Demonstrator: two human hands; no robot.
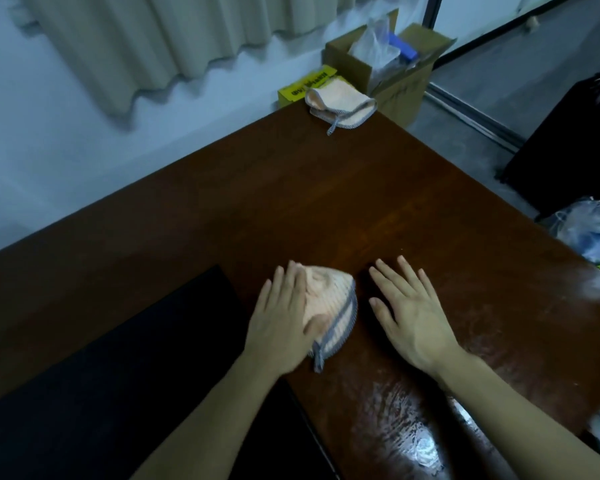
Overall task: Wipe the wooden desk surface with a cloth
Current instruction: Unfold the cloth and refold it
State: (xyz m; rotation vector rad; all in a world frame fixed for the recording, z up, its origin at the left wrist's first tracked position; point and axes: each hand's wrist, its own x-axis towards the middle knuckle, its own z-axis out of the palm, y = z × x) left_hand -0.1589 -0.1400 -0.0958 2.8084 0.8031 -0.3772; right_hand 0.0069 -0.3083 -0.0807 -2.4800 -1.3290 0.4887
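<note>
Pressing the cloth (329, 306) flat under our left hand (284, 320), fingers straight, we keep our right hand (409, 317) spread empty just beside it, with most unwiped desk (326, 202) lying ahead.

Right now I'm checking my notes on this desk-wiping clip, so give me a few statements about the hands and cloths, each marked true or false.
1. The left hand lies flat on a cloth. True.
2. The right hand grips a cloth. False: it rests open on the bare desk, holding nothing.
3. A second cloth lies at the desk's far corner. True.
4. The two hands overlap. False: they are apart, with the near cloth's edge between them.
5. A cardboard box stands on the desk. False: it stands on the floor beyond the far corner.
</note>
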